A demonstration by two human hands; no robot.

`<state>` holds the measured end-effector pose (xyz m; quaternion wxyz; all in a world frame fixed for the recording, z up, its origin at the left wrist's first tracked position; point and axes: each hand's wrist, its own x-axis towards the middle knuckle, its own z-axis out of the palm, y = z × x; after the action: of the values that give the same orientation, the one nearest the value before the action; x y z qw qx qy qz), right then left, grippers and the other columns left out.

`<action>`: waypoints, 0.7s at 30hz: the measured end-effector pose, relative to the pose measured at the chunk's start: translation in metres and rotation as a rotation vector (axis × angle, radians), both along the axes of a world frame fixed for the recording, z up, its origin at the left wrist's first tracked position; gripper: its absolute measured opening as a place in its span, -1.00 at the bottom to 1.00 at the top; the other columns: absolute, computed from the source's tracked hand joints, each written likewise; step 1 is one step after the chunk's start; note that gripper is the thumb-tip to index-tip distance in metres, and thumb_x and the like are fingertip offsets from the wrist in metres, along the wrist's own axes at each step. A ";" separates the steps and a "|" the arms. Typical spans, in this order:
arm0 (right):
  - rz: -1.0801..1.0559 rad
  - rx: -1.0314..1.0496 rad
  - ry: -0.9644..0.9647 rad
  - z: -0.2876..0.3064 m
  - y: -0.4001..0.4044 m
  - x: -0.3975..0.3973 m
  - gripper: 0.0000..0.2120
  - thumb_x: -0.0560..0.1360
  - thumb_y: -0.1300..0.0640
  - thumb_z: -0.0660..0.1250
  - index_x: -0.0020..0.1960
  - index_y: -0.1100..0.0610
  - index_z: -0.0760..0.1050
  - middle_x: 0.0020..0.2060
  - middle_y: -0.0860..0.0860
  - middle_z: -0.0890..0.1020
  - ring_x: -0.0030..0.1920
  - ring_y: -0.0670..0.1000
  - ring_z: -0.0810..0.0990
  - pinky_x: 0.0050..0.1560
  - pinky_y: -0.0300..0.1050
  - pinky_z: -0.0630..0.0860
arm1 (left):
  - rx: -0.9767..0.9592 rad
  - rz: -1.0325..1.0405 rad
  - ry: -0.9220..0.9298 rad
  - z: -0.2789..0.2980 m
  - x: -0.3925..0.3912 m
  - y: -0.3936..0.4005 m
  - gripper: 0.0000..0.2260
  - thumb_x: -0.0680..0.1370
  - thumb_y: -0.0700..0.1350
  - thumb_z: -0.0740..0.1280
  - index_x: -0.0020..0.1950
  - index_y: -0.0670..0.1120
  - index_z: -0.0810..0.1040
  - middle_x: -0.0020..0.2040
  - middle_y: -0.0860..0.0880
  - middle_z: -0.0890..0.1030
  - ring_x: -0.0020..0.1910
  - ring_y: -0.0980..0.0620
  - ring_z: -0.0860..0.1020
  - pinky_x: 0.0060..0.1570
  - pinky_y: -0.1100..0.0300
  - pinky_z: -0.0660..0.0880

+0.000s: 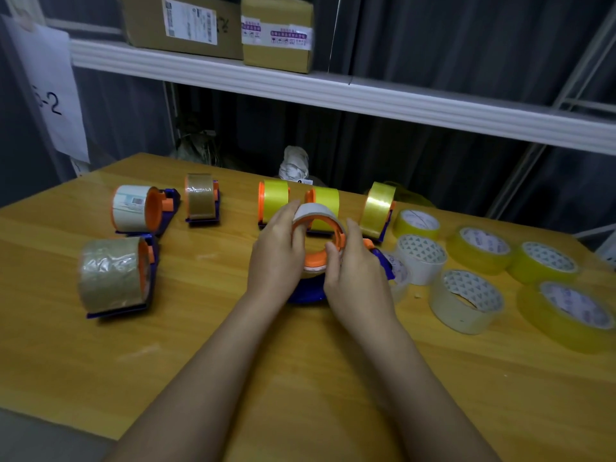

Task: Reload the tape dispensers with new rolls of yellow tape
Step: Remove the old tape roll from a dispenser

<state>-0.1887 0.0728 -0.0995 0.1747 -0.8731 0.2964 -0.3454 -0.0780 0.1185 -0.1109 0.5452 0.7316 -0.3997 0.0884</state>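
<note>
Gripping the dispenser (308, 291) mid-tabletop (200, 328), the left hand (276, 248) and right hand (356, 275) have fingers clamped on its orange wheel (318, 260); yellow rolls (480, 250) lie right of it.

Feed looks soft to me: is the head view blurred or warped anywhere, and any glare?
Head view: wide-angle warp bows the white shelf; the edges blur, smearing the boxes above. Both hands on the dispenser read reasonably sharp. Soft glare streaks the brown roll. The backdrop is dim.
</note>
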 end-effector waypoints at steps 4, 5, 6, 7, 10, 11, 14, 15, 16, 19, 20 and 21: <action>0.097 0.264 -0.088 0.001 -0.007 -0.002 -0.64 0.68 0.02 0.00 0.43 0.05 0.28 0.00 -0.08 0.54 0.05 -0.06 0.53 -0.06 -0.21 0.45 | -0.038 -0.026 0.009 -0.002 -0.003 -0.001 -0.64 0.62 -0.21 0.17 0.42 -0.13 0.38 0.37 -0.04 0.45 0.33 0.05 0.41 0.08 0.61 0.24; 0.123 0.305 -0.105 0.001 -0.010 -0.003 -0.66 0.68 0.02 0.00 0.39 0.02 0.33 -0.02 -0.12 0.55 0.04 -0.12 0.53 -0.08 -0.34 0.42 | -0.052 -0.027 0.011 -0.002 -0.002 -0.002 -0.64 0.62 -0.22 0.17 0.42 -0.15 0.38 0.37 -0.06 0.45 0.33 0.04 0.41 0.09 0.62 0.22; 0.152 0.348 -0.123 0.001 -0.012 -0.004 -0.67 0.67 0.00 0.00 0.38 -0.01 0.36 -0.02 -0.17 0.55 0.04 -0.18 0.52 -0.04 -0.41 0.42 | -0.062 -0.027 0.009 -0.002 -0.002 -0.003 -0.64 0.61 -0.23 0.17 0.42 -0.16 0.39 0.37 -0.07 0.44 0.34 0.03 0.40 0.10 0.62 0.21; 0.181 0.415 -0.149 -0.001 -0.014 -0.004 -0.66 0.67 -0.03 0.00 0.39 -0.04 0.35 0.03 -0.21 0.54 0.09 -0.21 0.50 0.06 -0.41 0.44 | -0.067 -0.030 0.006 -0.001 -0.002 -0.003 -0.64 0.61 -0.24 0.17 0.42 -0.16 0.38 0.38 -0.07 0.43 0.35 0.04 0.39 0.12 0.61 0.22; 0.261 0.800 -0.289 -0.003 -0.020 0.000 -0.57 0.65 -0.08 0.05 0.51 -0.13 0.21 0.37 -0.10 0.43 0.36 -0.06 0.42 0.28 0.03 0.50 | -0.092 -0.065 -0.001 0.000 -0.001 -0.002 -0.63 0.61 -0.24 0.18 0.44 -0.15 0.36 0.39 -0.07 0.43 0.36 0.05 0.38 0.21 0.45 0.29; 0.293 0.934 -0.359 -0.002 -0.019 0.001 -0.57 0.64 -0.06 0.07 0.51 -0.15 0.19 0.41 -0.06 0.40 0.37 0.00 0.42 0.25 0.05 0.51 | -0.098 -0.080 0.003 0.001 0.000 -0.002 -0.62 0.62 -0.22 0.20 0.44 -0.14 0.36 0.38 -0.07 0.44 0.35 0.05 0.39 0.21 0.40 0.32; 0.422 1.217 -0.534 0.002 -0.020 -0.001 -0.58 0.63 -0.03 0.11 0.48 -0.19 0.23 0.38 0.02 0.45 0.28 0.07 0.53 0.23 0.14 0.51 | -0.102 -0.108 0.041 0.003 -0.002 -0.001 -0.62 0.62 -0.12 0.23 0.44 -0.09 0.36 0.32 -0.01 0.44 0.24 0.15 0.42 0.10 0.50 0.35; 0.460 1.271 -0.587 0.003 -0.020 0.000 -0.59 0.63 -0.03 0.11 0.47 -0.18 0.25 0.37 0.04 0.46 0.27 0.09 0.55 0.24 0.18 0.50 | -0.101 -0.123 0.066 0.004 -0.005 -0.001 -0.62 0.62 -0.10 0.23 0.44 -0.07 0.34 0.30 0.01 0.42 0.20 0.20 0.40 0.06 0.56 0.31; 0.484 1.291 -0.639 0.004 -0.020 0.000 -0.60 0.62 -0.02 0.12 0.45 -0.17 0.28 0.37 0.04 0.46 0.26 0.09 0.55 0.24 0.19 0.50 | -0.095 -0.148 0.103 0.004 -0.007 -0.002 -0.60 0.62 -0.08 0.22 0.46 -0.04 0.32 0.29 0.05 0.38 0.17 0.24 0.37 0.02 0.61 0.28; 0.454 1.217 -0.784 0.003 -0.023 0.004 -0.65 0.60 -0.01 0.15 0.38 -0.14 0.38 0.35 0.02 0.47 0.26 0.05 0.54 0.16 0.09 0.57 | -0.042 -0.246 0.206 0.004 -0.014 -0.003 -0.54 0.61 -0.01 0.22 0.50 0.04 0.22 0.27 0.12 0.28 0.22 0.23 0.34 0.08 0.59 0.29; 0.440 1.192 -0.818 0.003 -0.023 0.004 -0.65 0.59 0.00 0.17 0.36 -0.11 0.39 0.34 0.01 0.48 0.25 0.04 0.54 0.14 0.08 0.58 | -0.028 -0.268 0.220 0.003 -0.014 -0.004 -0.50 0.59 0.05 0.23 0.51 0.05 0.20 0.29 0.12 0.28 0.27 0.18 0.35 0.18 0.47 0.34; 0.426 1.172 -0.842 0.003 -0.024 0.004 -0.65 0.58 0.01 0.19 0.36 -0.09 0.39 0.32 0.00 0.49 0.24 0.03 0.55 0.14 0.08 0.58 | -0.010 -0.287 0.228 0.002 -0.015 -0.003 -0.45 0.56 0.13 0.22 0.52 0.06 0.18 0.33 0.10 0.29 0.31 0.15 0.35 0.26 0.29 0.38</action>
<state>-0.1845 0.0493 -0.0968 0.7723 -0.4698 0.1646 -0.3947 -0.0932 0.1150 -0.1092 0.5975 0.6696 -0.4353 -0.0721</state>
